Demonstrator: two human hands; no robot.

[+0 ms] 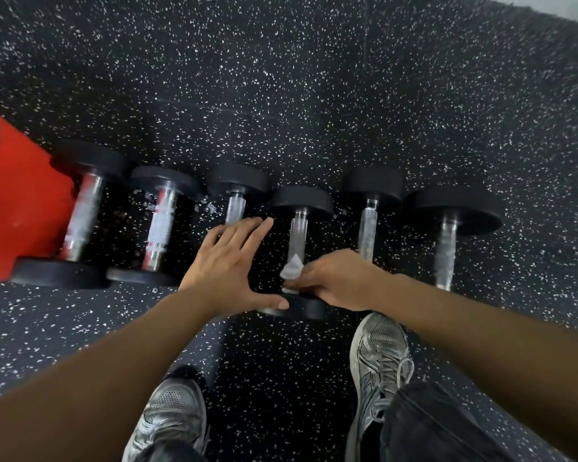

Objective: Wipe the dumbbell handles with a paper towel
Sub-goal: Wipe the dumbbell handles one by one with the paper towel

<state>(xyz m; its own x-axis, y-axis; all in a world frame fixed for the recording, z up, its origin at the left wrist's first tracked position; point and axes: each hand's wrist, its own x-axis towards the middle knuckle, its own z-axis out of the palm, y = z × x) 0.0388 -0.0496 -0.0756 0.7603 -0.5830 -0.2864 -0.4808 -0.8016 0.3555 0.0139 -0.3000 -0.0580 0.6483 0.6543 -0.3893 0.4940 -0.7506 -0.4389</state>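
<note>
Lying in a row on the speckled floor [314, 95] are six dumbbells, handles pointing away from the person. The right hand [339, 281] is closed around a crumpled paper towel [291, 271], pressing it on the near end of the fourth dumbbell's handle [297, 235], just above that dumbbell's near black head [309, 306]. The left hand [229, 265] is open, fingers spread flat, hovering over the gap between the third handle [236, 210] and the fourth; its thumb reaches toward the near head, but whether it touches cannot be told. The two hands are apart, with the towel between them. An orange object [17, 201] sits at the far left, against the first dumbbell [82, 221]. Two grey sneakers [379, 365] stand on the floor below the row, the right one just beside the fourth dumbbell's near head.
</note>
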